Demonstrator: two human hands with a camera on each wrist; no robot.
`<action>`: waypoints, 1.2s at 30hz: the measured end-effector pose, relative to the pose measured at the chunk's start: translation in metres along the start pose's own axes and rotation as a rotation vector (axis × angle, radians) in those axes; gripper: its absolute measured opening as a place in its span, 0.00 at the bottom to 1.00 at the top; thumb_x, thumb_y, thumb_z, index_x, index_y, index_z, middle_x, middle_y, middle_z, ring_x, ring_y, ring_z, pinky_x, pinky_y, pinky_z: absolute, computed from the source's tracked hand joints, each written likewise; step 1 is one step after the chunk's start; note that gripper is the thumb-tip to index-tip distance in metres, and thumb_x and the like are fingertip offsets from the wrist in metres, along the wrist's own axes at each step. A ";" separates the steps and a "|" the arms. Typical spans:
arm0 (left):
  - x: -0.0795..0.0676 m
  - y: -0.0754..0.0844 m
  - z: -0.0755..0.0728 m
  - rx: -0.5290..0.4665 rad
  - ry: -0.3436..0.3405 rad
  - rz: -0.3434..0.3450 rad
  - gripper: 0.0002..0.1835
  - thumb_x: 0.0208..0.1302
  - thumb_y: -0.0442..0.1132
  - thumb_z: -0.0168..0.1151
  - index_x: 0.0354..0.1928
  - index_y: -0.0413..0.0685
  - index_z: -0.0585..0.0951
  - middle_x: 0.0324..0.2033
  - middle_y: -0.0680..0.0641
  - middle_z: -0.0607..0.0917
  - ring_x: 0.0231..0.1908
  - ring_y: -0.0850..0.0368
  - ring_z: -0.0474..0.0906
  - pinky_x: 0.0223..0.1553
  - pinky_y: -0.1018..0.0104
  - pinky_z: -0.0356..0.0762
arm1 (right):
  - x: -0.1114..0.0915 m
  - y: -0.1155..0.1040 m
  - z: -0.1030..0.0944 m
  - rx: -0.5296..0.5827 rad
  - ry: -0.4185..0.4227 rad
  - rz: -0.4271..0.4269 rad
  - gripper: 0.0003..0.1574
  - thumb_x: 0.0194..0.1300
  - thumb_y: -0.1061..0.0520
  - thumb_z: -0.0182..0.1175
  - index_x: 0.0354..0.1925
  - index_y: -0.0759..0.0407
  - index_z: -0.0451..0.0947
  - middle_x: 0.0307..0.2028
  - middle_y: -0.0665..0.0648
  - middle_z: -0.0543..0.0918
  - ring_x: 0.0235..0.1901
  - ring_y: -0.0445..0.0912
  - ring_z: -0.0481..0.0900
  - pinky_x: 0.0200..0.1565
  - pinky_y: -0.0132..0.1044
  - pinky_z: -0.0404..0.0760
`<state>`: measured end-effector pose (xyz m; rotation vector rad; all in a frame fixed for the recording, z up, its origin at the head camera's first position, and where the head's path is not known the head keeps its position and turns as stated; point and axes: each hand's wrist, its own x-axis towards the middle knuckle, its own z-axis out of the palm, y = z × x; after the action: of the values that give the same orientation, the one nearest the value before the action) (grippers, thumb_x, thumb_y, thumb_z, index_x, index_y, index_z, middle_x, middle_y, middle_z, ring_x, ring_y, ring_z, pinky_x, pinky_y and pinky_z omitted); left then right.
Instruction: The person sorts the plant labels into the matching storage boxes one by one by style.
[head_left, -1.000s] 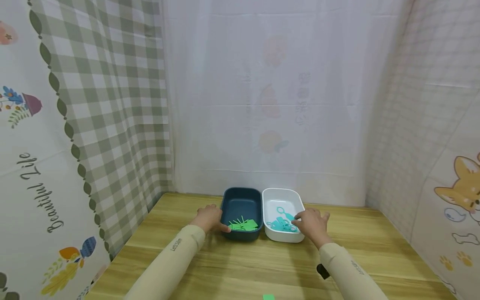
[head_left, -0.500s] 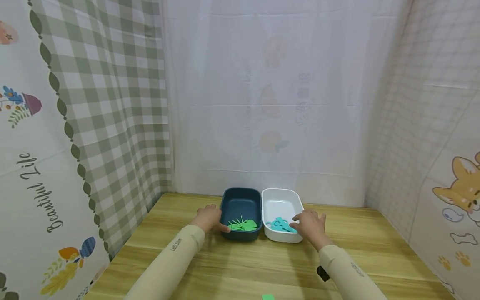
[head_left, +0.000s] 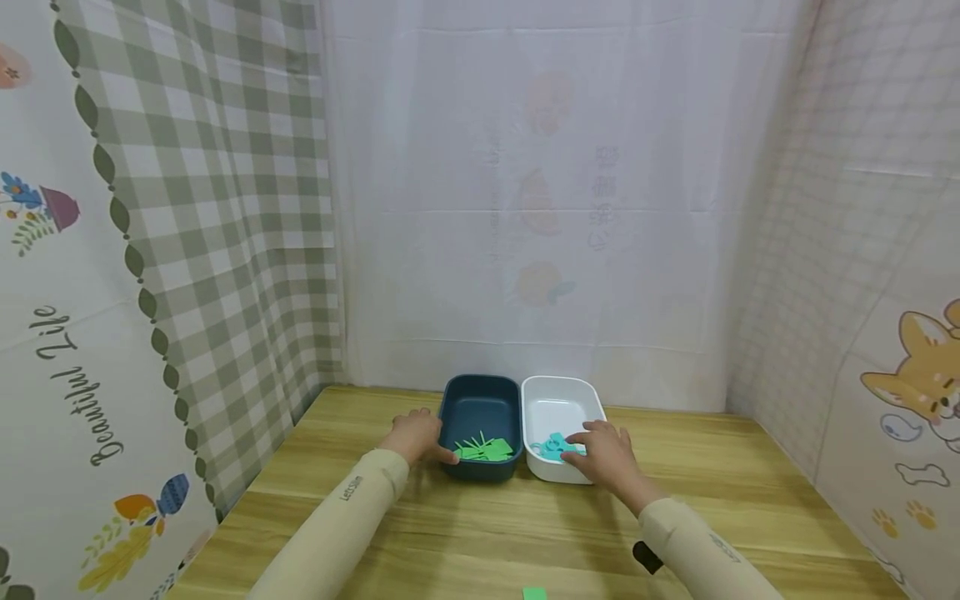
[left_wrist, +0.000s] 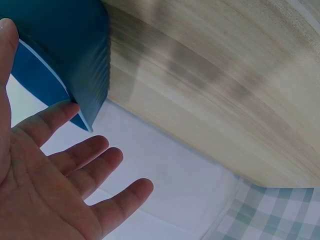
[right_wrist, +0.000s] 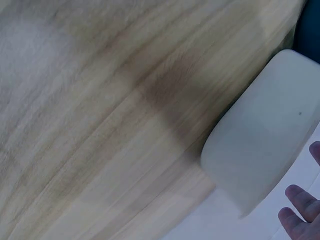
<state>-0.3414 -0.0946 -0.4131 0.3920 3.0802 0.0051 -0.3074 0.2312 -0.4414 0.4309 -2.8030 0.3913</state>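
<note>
My left hand (head_left: 417, 437) rests at the left side of a dark blue bin (head_left: 480, 472). In the left wrist view its index fingertip touches the bin's rim, and the other fingers are spread and fairly straight. Several flat green pieces (head_left: 491, 451) and thin green sticks lie in that bin. Over the right front side of a white bin (head_left: 553, 472) hovers my right hand (head_left: 607, 457), thumb and index finger apart. Beneath it are several teal pieces (head_left: 552, 447), partly hidden by the fingers. Only a few right fingertips (right_wrist: 300, 197) show in the right wrist view, above the white wall.
Both bins stand side by side near the back edge of the wooden table (head_left: 480, 533). A small green piece (head_left: 535, 593) lies at the front of the table. Behind hangs a white curtain (head_left: 450, 208), with a checked one (head_left: 247, 167) on the left.
A teal piece with a ring end, near the right fingers a second ago, now lies lower among the others. The right hand has shifted left over the white bin. The left hand has stayed put.
</note>
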 end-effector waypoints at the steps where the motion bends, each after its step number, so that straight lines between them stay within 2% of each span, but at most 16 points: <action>1: 0.000 0.000 0.000 -0.002 0.000 -0.001 0.39 0.49 0.67 0.72 0.51 0.41 0.83 0.45 0.40 0.80 0.47 0.43 0.76 0.49 0.39 0.74 | 0.000 -0.003 0.001 0.004 0.006 -0.022 0.19 0.62 0.47 0.68 0.47 0.57 0.87 0.55 0.68 0.79 0.60 0.67 0.70 0.58 0.76 0.57; 10: -0.002 0.001 -0.002 -0.010 -0.005 0.001 0.39 0.49 0.67 0.72 0.51 0.41 0.83 0.45 0.40 0.80 0.47 0.43 0.77 0.49 0.39 0.74 | -0.008 -0.032 0.007 0.065 -0.004 -0.194 0.21 0.57 0.47 0.72 0.45 0.58 0.87 0.55 0.68 0.79 0.60 0.67 0.71 0.58 0.70 0.64; 16: -0.004 0.002 -0.004 -0.009 -0.009 -0.001 0.38 0.49 0.67 0.73 0.51 0.41 0.83 0.45 0.40 0.80 0.47 0.44 0.76 0.49 0.39 0.75 | -0.022 -0.052 0.007 0.041 -0.021 -0.345 0.24 0.56 0.46 0.73 0.47 0.57 0.86 0.56 0.67 0.79 0.59 0.66 0.73 0.58 0.67 0.67; 21: -0.005 0.002 -0.005 -0.005 -0.003 0.001 0.38 0.48 0.66 0.74 0.49 0.40 0.83 0.45 0.40 0.80 0.46 0.44 0.77 0.47 0.40 0.75 | -0.032 -0.066 0.008 0.010 -0.113 -0.453 0.28 0.56 0.42 0.72 0.50 0.57 0.85 0.56 0.64 0.80 0.56 0.60 0.76 0.56 0.57 0.74; 25: -0.004 0.002 -0.005 -0.001 -0.001 0.005 0.38 0.48 0.66 0.73 0.49 0.40 0.84 0.44 0.41 0.80 0.45 0.44 0.77 0.46 0.40 0.76 | -0.042 -0.072 0.013 -0.037 -0.189 -0.491 0.30 0.56 0.38 0.71 0.50 0.54 0.85 0.55 0.60 0.81 0.55 0.56 0.77 0.54 0.52 0.76; 29: -0.002 0.001 -0.002 -0.003 -0.017 0.004 0.39 0.49 0.67 0.72 0.51 0.40 0.83 0.48 0.39 0.80 0.49 0.42 0.77 0.49 0.39 0.75 | -0.056 -0.072 0.019 -0.067 -0.269 -0.533 0.31 0.56 0.34 0.69 0.50 0.51 0.85 0.54 0.57 0.81 0.56 0.53 0.77 0.54 0.50 0.76; 33: 0.000 0.001 -0.001 0.000 -0.026 0.006 0.40 0.50 0.67 0.71 0.53 0.40 0.83 0.54 0.37 0.79 0.54 0.40 0.75 0.51 0.38 0.74 | -0.071 -0.068 0.024 -0.092 -0.303 -0.612 0.29 0.57 0.31 0.67 0.48 0.48 0.85 0.53 0.54 0.81 0.55 0.50 0.77 0.53 0.49 0.76; 36: 0.000 0.001 -0.001 0.001 -0.019 0.008 0.40 0.49 0.67 0.72 0.52 0.40 0.83 0.53 0.37 0.79 0.52 0.40 0.76 0.50 0.38 0.74 | -0.078 -0.063 0.025 -0.067 -0.369 -0.632 0.30 0.59 0.30 0.65 0.51 0.46 0.84 0.54 0.52 0.80 0.55 0.47 0.77 0.53 0.48 0.77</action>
<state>-0.3416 -0.0934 -0.4123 0.4013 3.0601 -0.0005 -0.2212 0.1848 -0.4749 1.4391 -2.7882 0.0775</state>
